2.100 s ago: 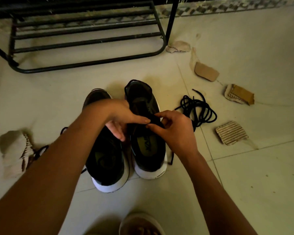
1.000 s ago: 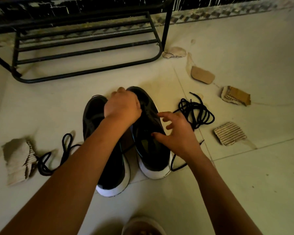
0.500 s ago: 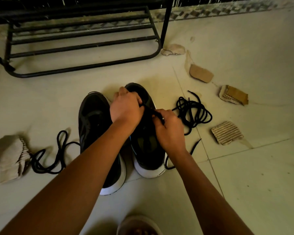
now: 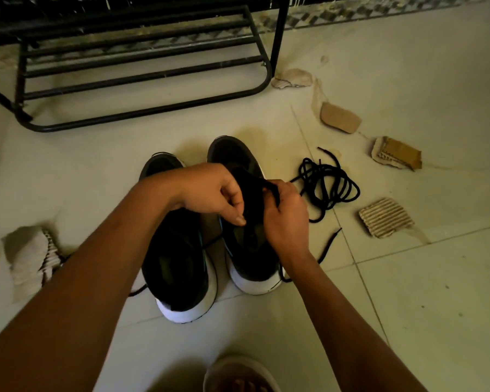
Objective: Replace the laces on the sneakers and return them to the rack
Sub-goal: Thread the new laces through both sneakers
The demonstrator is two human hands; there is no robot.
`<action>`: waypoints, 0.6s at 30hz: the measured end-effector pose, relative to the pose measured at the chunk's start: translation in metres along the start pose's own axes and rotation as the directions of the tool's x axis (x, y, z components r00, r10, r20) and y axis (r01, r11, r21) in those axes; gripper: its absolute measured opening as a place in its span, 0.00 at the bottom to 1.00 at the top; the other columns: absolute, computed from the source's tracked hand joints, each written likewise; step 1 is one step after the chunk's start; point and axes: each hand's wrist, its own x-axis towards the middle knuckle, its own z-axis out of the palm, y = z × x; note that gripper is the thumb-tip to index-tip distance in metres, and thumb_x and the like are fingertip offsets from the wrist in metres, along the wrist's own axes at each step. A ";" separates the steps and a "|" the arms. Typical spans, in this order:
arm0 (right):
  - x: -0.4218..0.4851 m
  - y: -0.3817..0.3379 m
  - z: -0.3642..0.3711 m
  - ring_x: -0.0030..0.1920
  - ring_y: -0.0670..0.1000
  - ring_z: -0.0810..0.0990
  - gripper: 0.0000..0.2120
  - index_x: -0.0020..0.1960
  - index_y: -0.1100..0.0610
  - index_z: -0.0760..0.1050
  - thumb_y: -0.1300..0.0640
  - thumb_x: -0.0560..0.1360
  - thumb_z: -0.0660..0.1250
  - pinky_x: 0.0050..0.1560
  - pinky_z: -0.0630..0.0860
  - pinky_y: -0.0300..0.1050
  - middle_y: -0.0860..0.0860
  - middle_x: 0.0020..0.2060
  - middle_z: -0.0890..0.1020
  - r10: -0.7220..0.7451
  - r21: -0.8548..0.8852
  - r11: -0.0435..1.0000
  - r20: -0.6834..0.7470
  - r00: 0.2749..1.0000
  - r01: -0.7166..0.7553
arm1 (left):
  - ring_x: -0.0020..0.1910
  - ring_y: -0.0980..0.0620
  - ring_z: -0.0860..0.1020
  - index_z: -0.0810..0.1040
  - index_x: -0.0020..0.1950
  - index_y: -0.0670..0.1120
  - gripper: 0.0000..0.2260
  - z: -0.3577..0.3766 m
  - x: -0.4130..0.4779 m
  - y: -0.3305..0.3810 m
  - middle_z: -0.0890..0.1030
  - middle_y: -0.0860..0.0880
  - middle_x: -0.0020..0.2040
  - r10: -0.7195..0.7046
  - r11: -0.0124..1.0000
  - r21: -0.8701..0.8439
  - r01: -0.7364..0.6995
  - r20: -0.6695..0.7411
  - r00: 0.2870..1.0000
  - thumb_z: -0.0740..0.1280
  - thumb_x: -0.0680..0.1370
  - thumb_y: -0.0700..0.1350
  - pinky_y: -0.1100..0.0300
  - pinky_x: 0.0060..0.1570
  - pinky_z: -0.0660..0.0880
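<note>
Two black sneakers with white soles stand side by side on the tiled floor, heels toward me: the left sneaker (image 4: 178, 267) and the right sneaker (image 4: 246, 250). Over the right sneaker's tongue, my left hand (image 4: 212, 192) curls its fingers on the tongue area. My right hand (image 4: 285, 216) pinches a black lace (image 4: 273, 190) at the eyelets; the lace trails past the shoe's right side to the floor (image 4: 327, 244). A loose coil of black lace (image 4: 327, 183) lies to the right of the shoes.
A black metal shoe rack (image 4: 142, 69) stands at the back left. Torn cardboard scraps lie at the right (image 4: 386, 217), (image 4: 398, 157), (image 4: 340, 117) and at the left (image 4: 30, 258). A white shoe toe (image 4: 238, 374) shows at the bottom edge.
Both hands have drawn closer together over the right sneaker's tongue. My left hand has come off the toe area toward me, and my right hand has lifted the lace end.
</note>
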 end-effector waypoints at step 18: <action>-0.005 -0.002 -0.016 0.39 0.43 0.78 0.14 0.57 0.51 0.75 0.49 0.72 0.70 0.33 0.71 0.33 0.46 0.45 0.79 -0.003 -0.018 1.000 0.119 0.993 0.005 | 0.33 0.55 0.78 0.77 0.47 0.45 0.04 -0.017 -0.021 0.006 0.76 0.51 0.32 -0.041 0.718 -0.673 -0.181 -0.300 0.953 0.62 0.77 0.43 0.64 0.38 0.79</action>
